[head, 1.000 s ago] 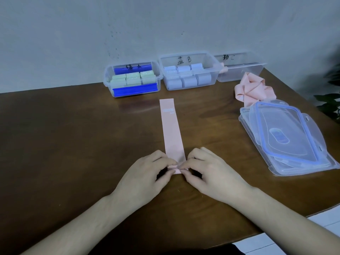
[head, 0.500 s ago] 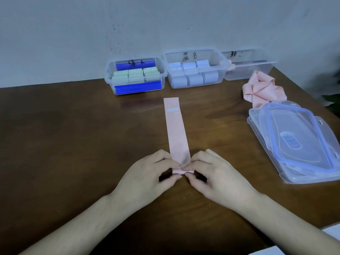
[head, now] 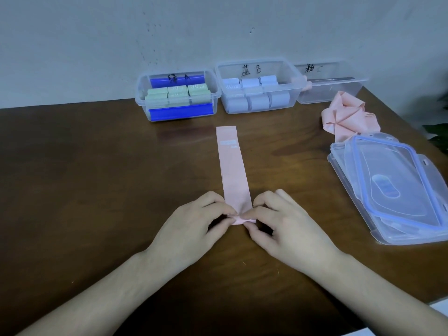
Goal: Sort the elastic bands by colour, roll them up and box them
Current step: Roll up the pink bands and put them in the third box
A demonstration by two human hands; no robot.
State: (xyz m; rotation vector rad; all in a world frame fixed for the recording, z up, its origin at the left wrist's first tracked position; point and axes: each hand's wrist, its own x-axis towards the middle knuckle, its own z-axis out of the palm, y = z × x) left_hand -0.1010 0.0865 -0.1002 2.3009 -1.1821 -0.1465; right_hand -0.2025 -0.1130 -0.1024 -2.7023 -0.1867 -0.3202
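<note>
A pink elastic band [head: 232,166] lies flat on the brown table, stretched away from me. Its near end is curled into a small roll, which my left hand [head: 194,226] and my right hand [head: 286,229] pinch from either side with thumbs and fingertips. Against the wall stand three clear boxes: one with green rolls [head: 178,94], one with pale blue rolls [head: 258,93], and a third box [head: 332,86] with a single pink roll at its left end. A loose heap of pink bands [head: 346,117] lies at the right.
Stacked clear lids with blue seals [head: 392,187] lie at the right, close to the table edge. The bare brown table [head: 97,178] spreads to the left. A dark plant leaf shows at the far right edge.
The roll at the band's near end has grown slightly under my fingertips. My head has shifted, so the boxes and lids sit differently in view.
</note>
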